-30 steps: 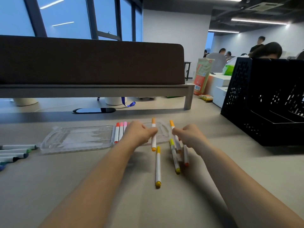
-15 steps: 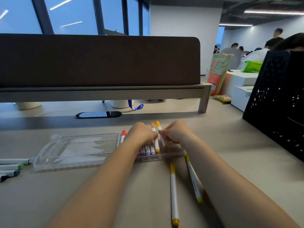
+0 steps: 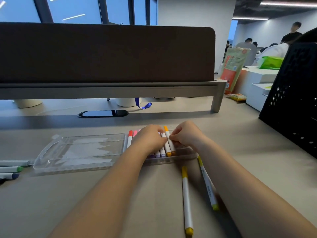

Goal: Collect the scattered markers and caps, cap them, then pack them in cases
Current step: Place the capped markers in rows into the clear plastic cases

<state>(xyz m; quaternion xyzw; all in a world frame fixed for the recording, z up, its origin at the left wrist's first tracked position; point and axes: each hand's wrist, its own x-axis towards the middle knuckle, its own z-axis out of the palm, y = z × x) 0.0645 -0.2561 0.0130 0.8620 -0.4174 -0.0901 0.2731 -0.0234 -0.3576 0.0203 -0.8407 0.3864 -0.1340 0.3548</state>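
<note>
Fingers (image 3: 172, 138) of the right hand (image 3: 187, 136) are curled and pinch the barrel of the outer of two orange-capped white markers (image 3: 167, 146). The left hand (image 3: 151, 140) has bent fingers whose tips rest on the neighbouring barrels; whether they pinch one cannot be told. A second ago each hand carried one orange marker above the table. Both now lie side by side at the right end of the row in the clear plastic case (image 3: 171, 162), whose lid (image 3: 82, 150) lies open to the left. Packing has thus advanced by two, and seating appears to be the step in hand. A yellow-capped white marker (image 3: 187, 200) and a yellow-green-capped marker (image 3: 207, 182) lie loose on the grey table (image 3: 51, 203) just in front of the case. More loose markers (image 3: 10, 169) lie at the left edge.
</note>
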